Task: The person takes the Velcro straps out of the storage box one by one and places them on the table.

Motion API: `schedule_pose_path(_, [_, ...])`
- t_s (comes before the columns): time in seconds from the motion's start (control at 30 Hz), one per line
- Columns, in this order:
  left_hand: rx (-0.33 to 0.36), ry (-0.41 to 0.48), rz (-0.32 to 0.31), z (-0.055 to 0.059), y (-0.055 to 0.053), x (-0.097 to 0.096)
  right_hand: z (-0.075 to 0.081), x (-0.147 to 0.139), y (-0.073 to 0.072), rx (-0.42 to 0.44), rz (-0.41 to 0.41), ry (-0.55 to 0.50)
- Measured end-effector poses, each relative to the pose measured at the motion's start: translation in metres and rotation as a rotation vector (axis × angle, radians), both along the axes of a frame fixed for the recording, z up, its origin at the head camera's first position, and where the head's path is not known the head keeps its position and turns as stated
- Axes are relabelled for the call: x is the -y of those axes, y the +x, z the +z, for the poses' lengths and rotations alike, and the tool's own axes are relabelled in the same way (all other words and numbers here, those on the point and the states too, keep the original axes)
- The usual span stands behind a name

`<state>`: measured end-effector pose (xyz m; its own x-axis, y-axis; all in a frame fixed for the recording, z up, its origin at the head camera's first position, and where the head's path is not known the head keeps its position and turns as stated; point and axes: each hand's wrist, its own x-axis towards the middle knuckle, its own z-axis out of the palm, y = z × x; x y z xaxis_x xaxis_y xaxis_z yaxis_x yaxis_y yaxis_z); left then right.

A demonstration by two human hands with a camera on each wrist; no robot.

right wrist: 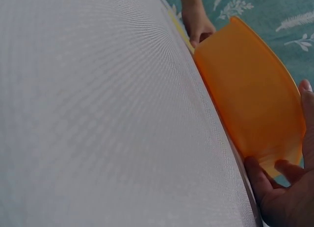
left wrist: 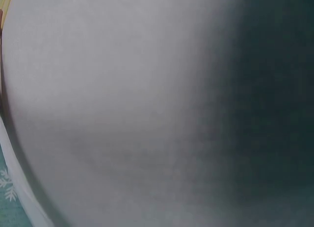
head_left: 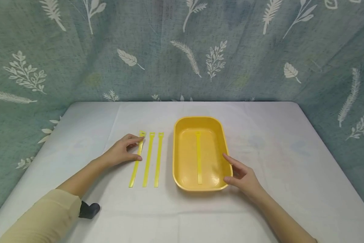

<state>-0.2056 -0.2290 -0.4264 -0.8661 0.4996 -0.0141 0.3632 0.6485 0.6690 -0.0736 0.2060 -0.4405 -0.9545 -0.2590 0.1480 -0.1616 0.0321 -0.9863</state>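
Note:
My left hand (head_left: 122,150) reaches over the leftmost yellow flat strip (head_left: 134,173), which has a wider, slotted head. Its index fingertip touches the strip near the head, and the thumb tip lies at the strip's edge lower down. Two similar yellow strips, a middle one (head_left: 148,160) and a right one (head_left: 159,160), lie beside it on the white cloth. On the right, my right hand (head_left: 244,177) grips the side wall of a yellow plastic tub (head_left: 177,152), with thumb and index finger over the rim. One more yellow strip (head_left: 199,158) lies lengthwise on the tub's floor.
A white cloth (head_left: 279,168) covers the table. Behind it hangs a green leaf-patterned curtain (head_left: 157,81). By the left sleeve a small black object (head_left: 89,210) shows. The left wrist view is mostly blurred white cloth.

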Motion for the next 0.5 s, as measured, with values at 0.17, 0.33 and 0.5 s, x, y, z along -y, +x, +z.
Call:
schedule_pose_path(0.17, [0.02, -0.034, 0.033, -0.0017, -0.0015, 0.0007, -0.0003, -0.0004, 0.0003, 0.003, 0.001, 0.007])
schedule_pose_path(0.33, [0.005, -0.046, 0.034, -0.0027, -0.0005, -0.0001, -0.0001, -0.0005, 0.0003, 0.008, 0.0, 0.001])
schedule_pose_path(0.5, [0.019, -0.046, 0.051, -0.0019, -0.0008, -0.0004, 0.0001, 0.0, -0.0001, 0.014, -0.003, 0.015])
